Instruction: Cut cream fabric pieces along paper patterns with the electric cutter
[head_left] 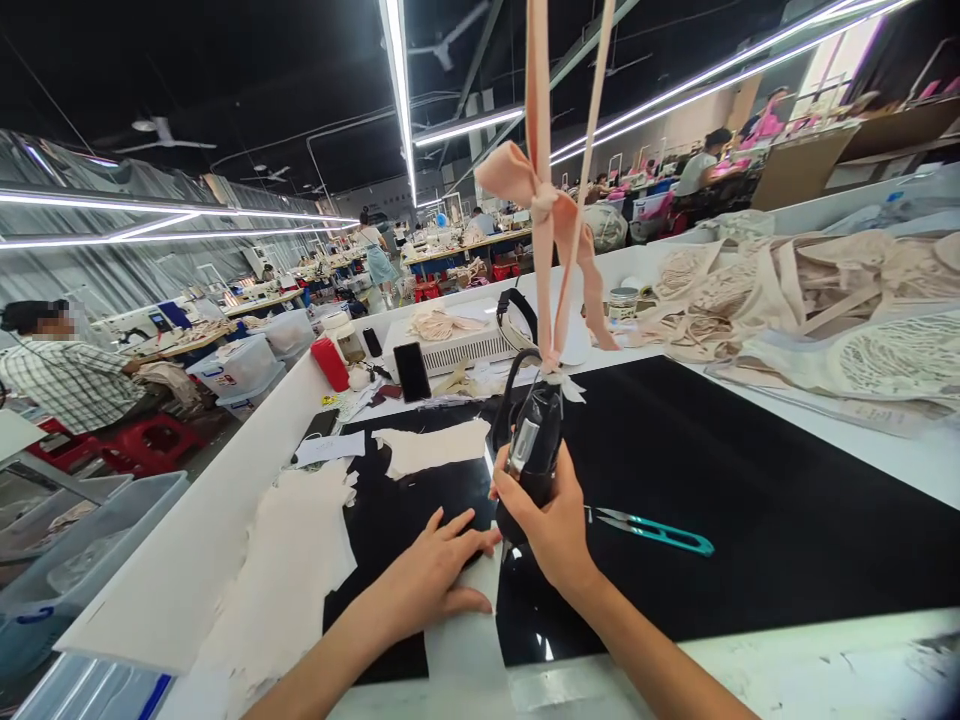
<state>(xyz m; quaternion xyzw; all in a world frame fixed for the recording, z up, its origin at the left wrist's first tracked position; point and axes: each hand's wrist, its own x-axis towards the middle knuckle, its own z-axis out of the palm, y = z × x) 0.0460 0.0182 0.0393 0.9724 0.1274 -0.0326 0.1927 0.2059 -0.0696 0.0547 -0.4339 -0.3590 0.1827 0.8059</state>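
My right hand (551, 520) is wrapped round a black hand-held electric tool (534, 440) with a silver lever on its side. The tool stands upright over the black sheet, hung from a knotted peach fabric strip (541, 270); its lower end is partly hidden by my hand. My left hand (442, 565) lies with fingers spread, just left of the tool, at a pale strip of tabletop (469, 655) between two black areas. To the right, turquoise thread snips (667, 533) rest on the black sheet (750, 490). Cream fabric pieces (289, 560) lie to the left.
Beige garment pieces (810, 280) are heaped at the back right. Behind the black sheet stand a phone (412, 372), a white vented box (465, 350) and a red box (330, 364). A low white wall (202, 510) borders the left side. A person in a checked shirt (64, 375) sits beyond.
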